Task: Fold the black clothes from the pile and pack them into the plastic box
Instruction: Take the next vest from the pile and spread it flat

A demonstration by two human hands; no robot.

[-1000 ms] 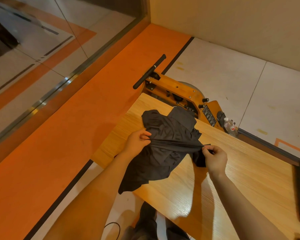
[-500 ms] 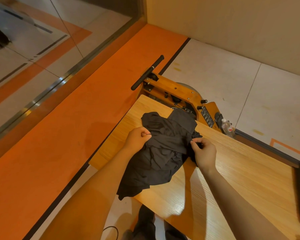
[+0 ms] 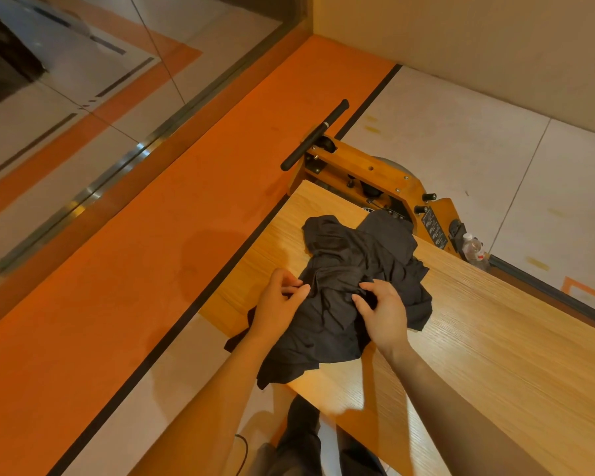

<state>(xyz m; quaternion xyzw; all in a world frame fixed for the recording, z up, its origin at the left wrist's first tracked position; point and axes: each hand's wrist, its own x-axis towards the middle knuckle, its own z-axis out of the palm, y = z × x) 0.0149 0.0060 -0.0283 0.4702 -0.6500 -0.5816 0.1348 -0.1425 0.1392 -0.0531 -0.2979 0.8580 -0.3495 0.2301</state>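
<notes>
Both hands pinch the crumpled black cloth (image 3: 351,286): my left hand (image 3: 279,304) at its left edge, my right hand (image 3: 383,312) in the middle, on the light wooden worktop (image 3: 495,355).

We find no text we can read. A dark label plate (image 3: 434,229) on the orange wooden machine (image 3: 375,173) beyond the table's far edge carries pale print, too small and blurred to make out. The plastic bottle (image 3: 473,249) beside that machine has a label with a red patch, no letters we can tell. A small white band on the machine's black handle bar (image 3: 315,135) shows no characters.
</notes>
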